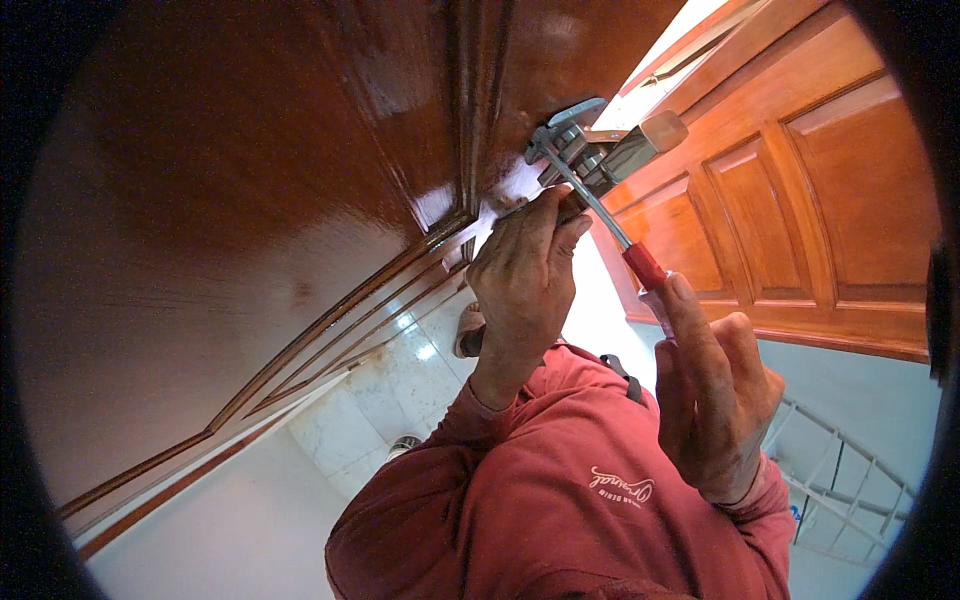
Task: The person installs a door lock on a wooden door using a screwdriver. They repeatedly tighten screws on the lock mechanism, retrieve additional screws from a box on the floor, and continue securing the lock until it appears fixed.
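The right hand [715, 390] pinched the screwdriver [644, 266], whose shaft reached the metal fitting [573, 139] at the door's [260, 170] edge. The left hand [525, 270] curled beneath; its grip was indeterminable. A bright gap separated the second door [850, 190]. The tip's seating was unclear.

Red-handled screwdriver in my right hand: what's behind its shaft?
Behind the screwdriver, around its upper shaft, the grey metal fitting at the edge of the glossy brown wooden door shows. The strip behind the shaft is covered; your right hand hides much of the handle.
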Demonstrator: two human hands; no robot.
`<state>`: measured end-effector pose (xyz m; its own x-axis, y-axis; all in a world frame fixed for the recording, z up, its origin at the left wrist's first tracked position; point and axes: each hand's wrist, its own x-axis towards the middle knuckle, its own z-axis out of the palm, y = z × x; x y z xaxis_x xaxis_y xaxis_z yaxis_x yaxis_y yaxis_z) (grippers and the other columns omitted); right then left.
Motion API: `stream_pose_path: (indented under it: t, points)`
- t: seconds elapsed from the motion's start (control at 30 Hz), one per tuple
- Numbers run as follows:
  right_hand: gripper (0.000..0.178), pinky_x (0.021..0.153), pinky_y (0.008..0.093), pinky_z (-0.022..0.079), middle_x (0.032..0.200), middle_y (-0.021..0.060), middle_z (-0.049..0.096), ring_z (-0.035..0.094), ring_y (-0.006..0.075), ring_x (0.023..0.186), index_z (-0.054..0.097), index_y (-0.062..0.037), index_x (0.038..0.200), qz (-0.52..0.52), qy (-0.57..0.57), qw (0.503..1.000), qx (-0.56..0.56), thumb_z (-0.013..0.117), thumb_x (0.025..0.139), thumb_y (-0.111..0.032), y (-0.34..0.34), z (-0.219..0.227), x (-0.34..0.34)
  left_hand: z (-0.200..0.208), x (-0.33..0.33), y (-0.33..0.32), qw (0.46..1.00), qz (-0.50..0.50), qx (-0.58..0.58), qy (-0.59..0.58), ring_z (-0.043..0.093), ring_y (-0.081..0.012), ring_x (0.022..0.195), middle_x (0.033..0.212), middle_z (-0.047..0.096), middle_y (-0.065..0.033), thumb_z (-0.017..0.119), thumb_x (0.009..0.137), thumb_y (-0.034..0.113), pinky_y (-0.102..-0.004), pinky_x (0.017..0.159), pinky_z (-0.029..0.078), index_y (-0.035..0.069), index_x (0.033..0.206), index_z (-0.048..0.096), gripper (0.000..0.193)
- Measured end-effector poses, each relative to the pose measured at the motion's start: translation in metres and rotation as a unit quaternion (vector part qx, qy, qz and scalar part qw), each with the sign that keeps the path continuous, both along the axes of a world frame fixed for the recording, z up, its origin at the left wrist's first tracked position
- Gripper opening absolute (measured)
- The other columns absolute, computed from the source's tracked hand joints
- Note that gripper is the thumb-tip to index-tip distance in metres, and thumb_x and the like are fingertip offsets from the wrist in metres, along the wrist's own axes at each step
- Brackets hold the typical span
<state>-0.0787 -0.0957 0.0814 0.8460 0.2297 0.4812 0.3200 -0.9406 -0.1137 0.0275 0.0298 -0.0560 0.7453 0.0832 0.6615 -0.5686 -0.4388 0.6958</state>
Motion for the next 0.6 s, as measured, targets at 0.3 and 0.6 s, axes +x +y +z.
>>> stream_pose_path:
  t: [0.3, 0.6]
  points:
    - [0.059, 0.039, 0.0270, 0.030, 0.066, -0.0002, 0.037, 0.038, 0.0087, 0.048, 0.069, -0.0039, 0.127, -0.009, -0.043, 0.999, 0.021, 0.076, 0.069, 0.007, -0.0009, -0.0041, -0.0024, 0.0006, -0.0013, -0.0009, 1.000, 0.009, -0.001, 0.004, 0.073, -0.0269, 0.084, 0.095, 0.074, -0.0136, 0.075, 0.089, 0.019, -0.0365, 0.073, 0.057, 0.000, 0.111, 0.069, 0.029]
    - [0.048, 0.039, 0.0236, 0.027, 0.067, -0.0004, 0.038, 0.037, 0.0085, 0.048, 0.075, -0.0082, 0.118, 0.013, -0.121, 0.989, -0.086, 0.079, 0.071, 0.001, -0.0030, 0.0004, 0.0024, 0.0076, -0.0035, -0.0017, 0.999, 0.006, 0.011, 0.040, 0.073, -0.0283, 0.086, 0.096, 0.074, -0.0152, 0.072, 0.092, 0.021, -0.0367, 0.073, 0.058, -0.003, 0.109, 0.069, 0.030]
